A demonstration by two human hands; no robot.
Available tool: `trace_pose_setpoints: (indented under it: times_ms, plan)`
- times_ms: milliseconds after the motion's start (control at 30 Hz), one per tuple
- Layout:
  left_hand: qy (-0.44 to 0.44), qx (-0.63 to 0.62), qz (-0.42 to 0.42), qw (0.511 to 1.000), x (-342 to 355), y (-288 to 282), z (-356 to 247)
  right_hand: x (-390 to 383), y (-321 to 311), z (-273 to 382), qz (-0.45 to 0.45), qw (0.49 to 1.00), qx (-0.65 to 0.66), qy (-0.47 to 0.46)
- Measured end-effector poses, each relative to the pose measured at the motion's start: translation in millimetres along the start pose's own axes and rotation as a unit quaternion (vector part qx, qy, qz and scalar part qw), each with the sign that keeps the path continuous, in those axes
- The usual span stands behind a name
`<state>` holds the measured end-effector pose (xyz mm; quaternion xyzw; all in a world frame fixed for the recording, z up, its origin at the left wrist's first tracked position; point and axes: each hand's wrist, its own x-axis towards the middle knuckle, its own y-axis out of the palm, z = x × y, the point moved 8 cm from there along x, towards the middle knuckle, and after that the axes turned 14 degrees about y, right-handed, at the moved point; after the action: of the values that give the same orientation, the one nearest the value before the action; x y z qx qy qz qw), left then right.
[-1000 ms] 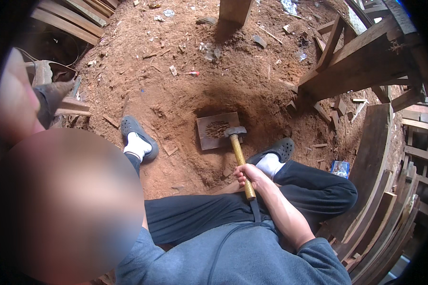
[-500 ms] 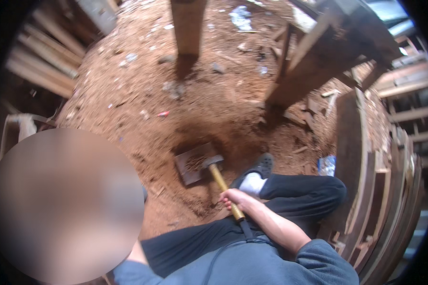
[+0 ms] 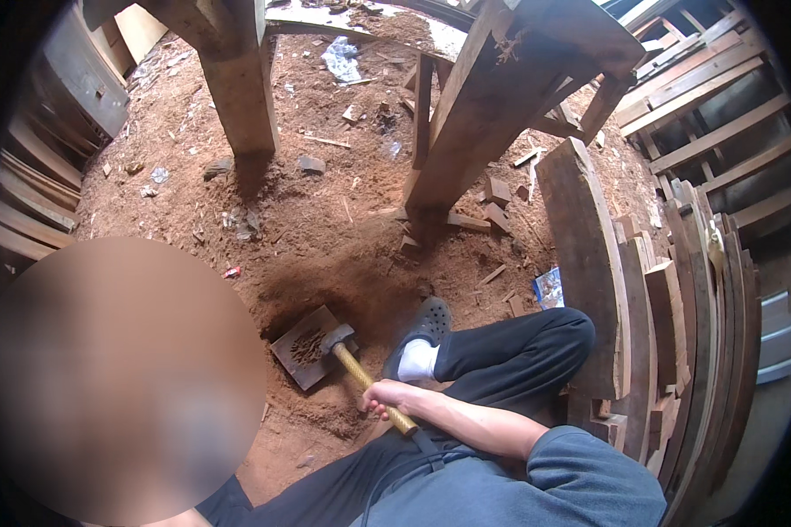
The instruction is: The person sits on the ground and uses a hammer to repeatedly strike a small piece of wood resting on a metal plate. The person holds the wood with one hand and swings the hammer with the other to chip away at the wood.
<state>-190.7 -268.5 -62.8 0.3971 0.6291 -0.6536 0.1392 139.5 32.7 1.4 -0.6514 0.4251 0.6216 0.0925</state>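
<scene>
My right hand (image 3: 387, 398) is closed around the yellow handle of a hammer (image 3: 351, 363). The hammer's grey metal head rests on or just above a square brown board (image 3: 301, 376); whether they touch I cannot tell. Dark cut-outs or carving mark the board's middle. It lies tilted in a hollow of reddish sawdust, left of my shoe (image 3: 431, 323). A large blurred disc covers the lower left, and my left hand does not show; only a strip of skin appears beneath the disc.
Thick wooden legs (image 3: 237, 97) and a heavy slanted beam (image 3: 479, 97) stand ahead. Planks (image 3: 589, 272) are stacked upright on my right, with more boards (image 3: 31, 198) at the left. Sawdust, offcuts, a crumpled clear wrapper (image 3: 341, 60) and a blue packet (image 3: 549, 288) litter the ground.
The view has turned, so the surroundings sit further left and the picture is sharper. My right hand still grips the hammer, its head still at the board.
</scene>
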Motion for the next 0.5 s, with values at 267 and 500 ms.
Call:
trace_pose_setpoints:
  times_ms: [267,500]
  plan:
    - [-0.053,0.025,-0.011,0.998,16,14,38,6,-1,0,-0.014,1.000,-0.024,-0.014]
    - [-0.014,0.051,0.081,0.995,4,7,13,9,-1,-2,0.011,0.999,-0.033,-0.006]
